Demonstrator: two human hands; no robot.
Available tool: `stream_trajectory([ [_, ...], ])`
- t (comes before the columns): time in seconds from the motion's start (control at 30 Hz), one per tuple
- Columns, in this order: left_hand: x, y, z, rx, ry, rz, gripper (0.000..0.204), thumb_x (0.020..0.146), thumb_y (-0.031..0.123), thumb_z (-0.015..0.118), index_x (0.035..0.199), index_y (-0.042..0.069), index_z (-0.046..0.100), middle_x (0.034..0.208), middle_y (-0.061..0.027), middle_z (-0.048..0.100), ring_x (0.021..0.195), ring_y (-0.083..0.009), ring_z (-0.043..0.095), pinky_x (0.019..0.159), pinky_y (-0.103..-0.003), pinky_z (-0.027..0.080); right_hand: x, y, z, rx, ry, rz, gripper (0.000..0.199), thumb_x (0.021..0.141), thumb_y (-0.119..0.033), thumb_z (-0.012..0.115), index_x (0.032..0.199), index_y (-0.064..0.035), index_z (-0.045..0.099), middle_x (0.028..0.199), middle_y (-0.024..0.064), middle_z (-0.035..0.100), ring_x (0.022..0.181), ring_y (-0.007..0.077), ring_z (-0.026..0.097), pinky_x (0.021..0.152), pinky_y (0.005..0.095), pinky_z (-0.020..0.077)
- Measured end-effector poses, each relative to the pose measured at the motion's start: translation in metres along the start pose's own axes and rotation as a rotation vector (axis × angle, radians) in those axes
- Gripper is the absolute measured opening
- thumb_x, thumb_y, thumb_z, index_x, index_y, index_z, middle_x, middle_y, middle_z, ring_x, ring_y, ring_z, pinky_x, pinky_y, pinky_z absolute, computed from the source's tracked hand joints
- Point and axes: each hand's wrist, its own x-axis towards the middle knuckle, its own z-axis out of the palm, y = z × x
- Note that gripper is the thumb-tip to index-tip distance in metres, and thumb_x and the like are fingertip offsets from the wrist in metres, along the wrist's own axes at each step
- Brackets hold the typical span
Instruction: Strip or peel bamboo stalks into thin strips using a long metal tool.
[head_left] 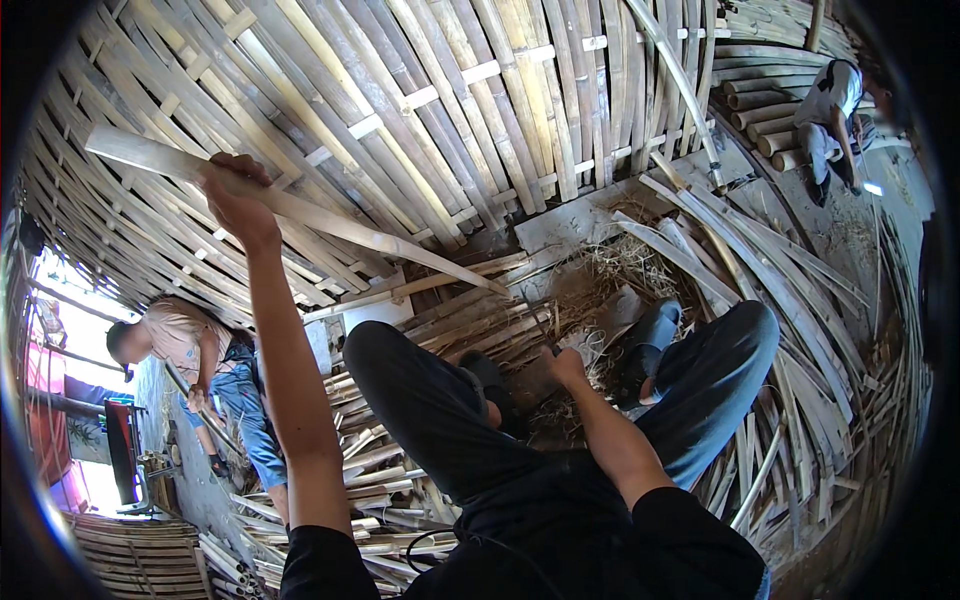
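Note:
My left hand (pixel 240 197) is raised at the upper left, fingers wrapped round a long, pale bamboo strip (pixel 370 237). The strip slants down to the right, and its lower end hangs between my knees. Low between my legs, my right hand (pixel 567 368) is closed round the dark handle of a knife (pixel 540 325). Its narrow blade points up and away from me, close to the strip's lower end. I cannot tell whether blade and strip touch. Thin bamboo shavings (pixel 630 265) lie heaped just beyond my right hand.
A woven bamboo wall (pixel 450 100) rises ahead. Split bamboo strips (pixel 790 290) pile up at my right, more (pixel 380 490) at my left. One person (pixel 190 350) stands bent at the left holding a pole; another (pixel 835 110) crouches far right beside stacked bamboo poles (pixel 765 125).

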Motion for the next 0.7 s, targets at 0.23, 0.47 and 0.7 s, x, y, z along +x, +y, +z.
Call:
stream_trajectory([
  [0.23, -0.022, 0.010, 0.024, -0.013, 0.058, 0.101, 0.052, 0.101, 0.056, 0.030, 0.087, 0.008, 0.043, 0.062, -0.0009, 0.036, 0.051, -0.0116, 0.034, 0.047, -0.026, 0.029, -0.078, -0.174, -0.073, 0.563, 0.150, -0.467, 0.056, 0.090, -0.053, 0.058, 0.093, 0.0030, 0.062, 0.072, 0.0190, 0.063, 0.069, 0.0347, 0.064, 0.066, 0.0409, 0.0498],
  [0.47, -0.047, 0.025, 0.048, -0.128, 0.020, 0.156, 0.048, 0.101, 0.054, 0.034, 0.088, 0.009, 0.044, 0.061, 0.0002, 0.034, 0.048, -0.0104, 0.032, 0.045, -0.024, 0.024, -0.179, -0.246, -0.146, 0.946, -0.214, -0.441, 0.043, 0.095, -0.039, 0.060, 0.079, 0.0002, 0.055, 0.057, 0.0040, 0.051, 0.051, 0.0126, 0.051, 0.048, 0.0309, 0.0414],
  [0.7, -0.060, 0.021, 0.064, -0.140, -0.034, 0.202, 0.047, 0.100, 0.054, 0.037, 0.091, 0.009, 0.047, 0.061, -0.0001, 0.035, 0.048, -0.0096, 0.032, 0.045, -0.025, 0.024, -0.147, -0.203, -0.088, 0.502, 0.006, -0.533, 0.049, 0.098, -0.044, 0.051, 0.078, 0.0003, 0.056, 0.055, 0.0030, 0.049, 0.047, 0.0120, 0.049, 0.046, 0.0312, 0.0399],
])
